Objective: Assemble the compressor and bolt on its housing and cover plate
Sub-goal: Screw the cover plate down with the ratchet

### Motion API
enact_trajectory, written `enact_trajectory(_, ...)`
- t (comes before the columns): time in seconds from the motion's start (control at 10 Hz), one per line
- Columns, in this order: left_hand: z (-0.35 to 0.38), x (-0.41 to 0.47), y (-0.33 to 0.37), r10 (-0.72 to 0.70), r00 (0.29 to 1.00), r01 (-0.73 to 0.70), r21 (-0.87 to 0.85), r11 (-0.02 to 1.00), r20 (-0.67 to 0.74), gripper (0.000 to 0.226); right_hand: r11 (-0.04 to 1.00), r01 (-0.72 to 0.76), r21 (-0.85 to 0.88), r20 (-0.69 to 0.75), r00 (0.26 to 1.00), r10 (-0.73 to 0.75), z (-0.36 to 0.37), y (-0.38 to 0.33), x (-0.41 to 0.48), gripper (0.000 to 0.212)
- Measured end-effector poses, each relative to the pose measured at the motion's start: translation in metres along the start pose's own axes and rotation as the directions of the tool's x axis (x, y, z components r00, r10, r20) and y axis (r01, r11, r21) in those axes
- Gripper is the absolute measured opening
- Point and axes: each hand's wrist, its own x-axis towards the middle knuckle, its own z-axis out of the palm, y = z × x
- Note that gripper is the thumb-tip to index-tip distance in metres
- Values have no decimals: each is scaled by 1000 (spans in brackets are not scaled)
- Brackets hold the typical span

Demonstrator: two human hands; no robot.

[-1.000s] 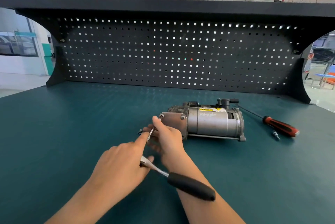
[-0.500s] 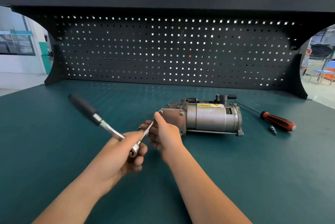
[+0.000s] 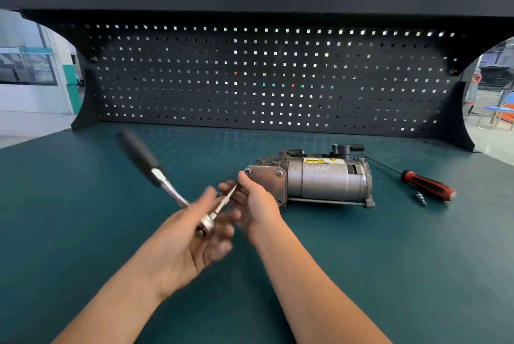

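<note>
Counting first: 1 compressor [image 3: 319, 185] lying on its side mid-bench, w/ its cover plate [image 3: 265, 183] facing left; 3 bolt heads [image 3: 279, 174] show on that plate. Also 1 ratchet [image 3: 164, 180] w/ 1 thin extension bar [image 3: 225, 200], 1 red-black screwdriver [image 3: 428, 186], 1 loose screw [image 3: 421, 199] just beside its handle, and 2 hands.

The left hand [image 3: 186, 246] holds the ratchet at its head, thumb over the shaft. Its fingers are motion-blurred, so the exact grip is unclear. The right hand [image 3: 257, 204] pinches the far end of the extension bar by the plate's lower-left part, thumb tip up near the top-left corner. The ratchet's black handle sticks up & left, off the surface.

The bench [image 3: 83, 218] is green and a pegboard [image 3: 250, 79] closes the back edge. The compressor sits well away from the front, left & right edges, w/ a wide stretch of mat on the left. The screwdriver lies near its right end, not touching.

Vs 1 s ago: the handle pointed down-right over the right forearm; now it points up-left, same as 0.5 s ago. Compressor, screwdriver & screw haven't shifted.
</note>
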Motion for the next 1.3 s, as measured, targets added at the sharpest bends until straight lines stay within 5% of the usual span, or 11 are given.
enact_trajectory(0.1,0,0,16,-110,992,125,-467,875,59,47,1000,-12,-2,59,998,12,-1,-1,0,29)
enact_trajectory(0.2,1,3,16,-64,997,52,-212,976,-53,23,997,-10,-77,21,1000,11,-1,-2,-2,28)
enact_trajectory(0.3,-6,4,7,293,956,-199,690,696,-20,16,994,22,-111,-56,998,-29,-1,-2,-1,27)
enact_trajectory(0.4,-12,6,-1,488,836,-201,968,-153,251,39,991,72,-112,-102,991,-84,-1,-1,2,29)
enact_trajectory(0.5,-10,7,-8,540,774,-214,940,-267,330,43,983,84,-160,-116,988,-103,-1,-1,1,30)
enact_trajectory(0.7,-1,0,-12,90,995,-80,220,972,-35,20,993,93,-77,-96,990,-100,-1,2,1,29)
enact_trajectory(0.9,2,0,-2,-93,996,90,-117,989,-18,29,999,-18,47,-34,999,19,1,-4,-2,29)
enact_trajectory(1.0,-4,4,-7,274,962,-109,943,314,20,15,992,1,-127,-93,996,-13,-1,0,-1,29)
enact_trajectory(1.1,-8,8,-11,387,900,8,878,-479,202,23,982,53,-181,-119,990,-75,-3,1,-2,30)
enact_trajectory(1.2,-12,11,-13,452,870,-91,966,-243,196,16,943,169,-286,-116,971,-209,-4,2,-3,36)
enact_trajectory(1.3,-4,6,-11,312,950,-206,753,625,1,6,943,186,-276,-113,968,-224,-5,2,-3,31)
